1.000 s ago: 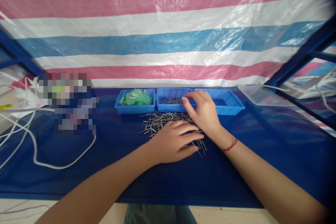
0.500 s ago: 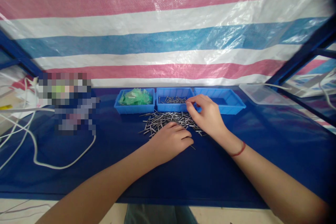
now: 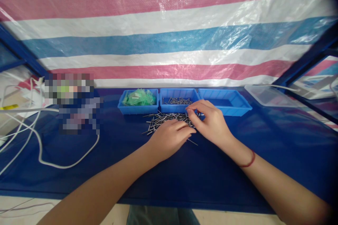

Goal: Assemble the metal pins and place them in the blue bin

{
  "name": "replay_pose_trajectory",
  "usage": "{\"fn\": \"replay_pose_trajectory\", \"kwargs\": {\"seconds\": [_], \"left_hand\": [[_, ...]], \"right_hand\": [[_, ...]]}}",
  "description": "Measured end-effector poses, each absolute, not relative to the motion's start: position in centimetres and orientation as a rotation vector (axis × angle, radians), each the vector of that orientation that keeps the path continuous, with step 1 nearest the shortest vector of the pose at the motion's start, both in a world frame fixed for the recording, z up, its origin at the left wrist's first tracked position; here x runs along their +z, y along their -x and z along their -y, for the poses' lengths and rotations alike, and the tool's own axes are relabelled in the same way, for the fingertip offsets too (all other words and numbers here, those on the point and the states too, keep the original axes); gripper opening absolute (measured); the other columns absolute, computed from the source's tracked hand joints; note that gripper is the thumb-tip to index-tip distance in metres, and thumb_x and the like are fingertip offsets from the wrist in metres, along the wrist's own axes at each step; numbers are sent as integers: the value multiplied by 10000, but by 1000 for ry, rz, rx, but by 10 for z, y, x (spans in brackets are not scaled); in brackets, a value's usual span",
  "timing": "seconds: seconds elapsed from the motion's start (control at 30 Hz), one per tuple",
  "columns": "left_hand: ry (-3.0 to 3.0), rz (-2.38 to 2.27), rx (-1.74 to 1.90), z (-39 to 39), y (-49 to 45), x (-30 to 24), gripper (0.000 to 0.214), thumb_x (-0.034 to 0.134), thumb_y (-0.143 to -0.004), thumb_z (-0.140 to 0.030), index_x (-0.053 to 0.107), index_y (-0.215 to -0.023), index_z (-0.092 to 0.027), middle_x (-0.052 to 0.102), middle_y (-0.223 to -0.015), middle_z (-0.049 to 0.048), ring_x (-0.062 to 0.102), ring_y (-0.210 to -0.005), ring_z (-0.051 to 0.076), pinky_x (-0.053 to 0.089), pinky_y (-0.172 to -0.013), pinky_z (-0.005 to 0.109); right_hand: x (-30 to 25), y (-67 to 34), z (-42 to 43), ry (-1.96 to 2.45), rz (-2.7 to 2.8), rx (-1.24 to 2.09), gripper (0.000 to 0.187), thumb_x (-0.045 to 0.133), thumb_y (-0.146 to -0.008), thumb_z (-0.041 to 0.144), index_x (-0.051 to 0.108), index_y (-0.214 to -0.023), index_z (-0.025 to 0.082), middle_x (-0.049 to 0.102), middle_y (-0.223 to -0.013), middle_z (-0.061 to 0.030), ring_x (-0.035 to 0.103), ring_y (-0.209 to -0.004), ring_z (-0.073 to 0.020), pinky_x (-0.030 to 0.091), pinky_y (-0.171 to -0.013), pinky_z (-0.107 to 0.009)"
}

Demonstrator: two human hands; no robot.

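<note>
A heap of small metal pins (image 3: 163, 119) lies on the blue table cover in front of three blue trays. My left hand (image 3: 169, 139) rests on the near side of the heap with its fingers curled in over some pins. My right hand (image 3: 211, 123) is beside it on the heap's right edge, fingertips pinched together over the pins. The middle tray (image 3: 179, 107) holds a few pins. The left tray (image 3: 138, 108) is full of green bits. The right tray (image 3: 224, 101) looks empty.
White cables (image 3: 39, 147) loop over the table's left side next to a blurred-out patch. A clear plastic lid or box (image 3: 266, 95) sits at the far right. A striped tarp hangs behind the trays. Blue frame bars slant at both sides.
My right hand came back from the middle tray's rim down to the heap. My left hand's fingers curled in from flat and drew pins toward me.
</note>
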State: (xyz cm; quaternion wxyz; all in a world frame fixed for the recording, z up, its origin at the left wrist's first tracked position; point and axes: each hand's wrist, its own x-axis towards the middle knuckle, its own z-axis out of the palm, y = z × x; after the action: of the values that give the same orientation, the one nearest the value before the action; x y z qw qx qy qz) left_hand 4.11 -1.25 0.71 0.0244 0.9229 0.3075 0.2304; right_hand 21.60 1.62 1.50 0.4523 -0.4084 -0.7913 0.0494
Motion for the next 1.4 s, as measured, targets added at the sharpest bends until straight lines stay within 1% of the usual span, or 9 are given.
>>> {"fn": "replay_pose_trajectory", "kwargs": {"seconds": [0.13, 0.27, 0.43, 0.57, 0.73, 0.9, 1.1, 1.27, 1.4], "left_hand": [[-2628, -1030, 978, 11, -38, 12, 197, 455, -933, -177, 626, -1028, -190, 649, -1011, 49, 611, -933, 153, 465, -860, 269], [-2339, -1112, 1241, 10, -36, 18, 155, 516, -891, -149, 631, -986, -189, 661, -989, 47, 631, -898, 139, 491, -839, 249], [-1968, -1094, 1359, 7, -36, 17, 119, 563, -868, -172, 628, -968, -173, 679, -991, 52, 653, -894, 140, 524, -818, 239], [-1785, -1096, 1351, 5, -38, 9, 133, 592, -851, -197, 633, -975, -175, 689, -1006, 54, 662, -900, 149, 537, -820, 249], [-1788, -1169, 1232, 7, -39, 10, 169, 580, -864, -246, 656, -1001, -182, 700, -990, 50, 660, -861, 150, 528, -797, 248], [-1931, -1276, 1156, 9, -37, 15, 178, 555, -883, -273, 690, -959, -186, 700, -883, 31, 627, -758, 133, 488, -710, 228], [-2005, -1307, 1082, 9, -38, 12, 149, 588, -861, -278, 689, -920, -185, 696, -834, 17, 604, -711, 124, 456, -669, 224], [-1984, -1279, 1125, 7, -36, 13, 127, 592, -859, -288, 657, -884, -182, 679, -826, 15, 606, -723, 125, 456, -666, 224], [-1934, -1262, 1189, 6, -33, 19, 112, 594, -854, -279, 629, -848, -173, 660, -823, 16, 597, -710, 118, 462, -660, 222]], "right_hand": [[17, -216, -15, 1014, 1961, 195, 123, 521, -843, 175, 628, -789, 203, 663, -808, -48, 603, -806, -201, 462, -760, -352], [18, -215, -12, 985, 2003, 402, 124, 529, -810, 150, 635, -845, 203, 660, -833, -35, 599, -817, -189, 460, -739, -329], [15, -213, -12, 959, 2007, 698, 145, 535, -873, 300, 637, -869, 196, 653, -844, -39, 574, -724, -158, 442, -637, -294], [14, -213, -14, 978, 1891, 819, 216, 548, -877, 385, 645, -838, 196, 657, -844, -49, 576, -740, -167, 447, -662, -305], [16, -212, -12, 1005, 1794, 823, 177, 596, -847, 364, 655, -827, 198, 642, -793, -38, 567, -700, -159, 444, -623, -296], [16, -210, -8, 994, 1745, 808, 145, 626, -830, 340, 649, -799, 199, 639, -793, -35, 570, -703, -155, 441, -605, -289], [16, -209, -5, 948, 1757, 783, 122, 628, -833, 319, 652, -801, 203, 637, -812, -41, 585, -747, -167, 455, -633, -303], [16, -211, -6, 903, 1801, 740, 92, 610, -849, 285, 665, -844, 212, 638, -829, -43, 589, -772, -172, 460, -651, -308], [17, -212, -7, 918, 1834, 655, 96, 592, -859, 276, 661, -853, 210, 619, -785, -29, 554, -677, -145, 434, -578, -284]]}}
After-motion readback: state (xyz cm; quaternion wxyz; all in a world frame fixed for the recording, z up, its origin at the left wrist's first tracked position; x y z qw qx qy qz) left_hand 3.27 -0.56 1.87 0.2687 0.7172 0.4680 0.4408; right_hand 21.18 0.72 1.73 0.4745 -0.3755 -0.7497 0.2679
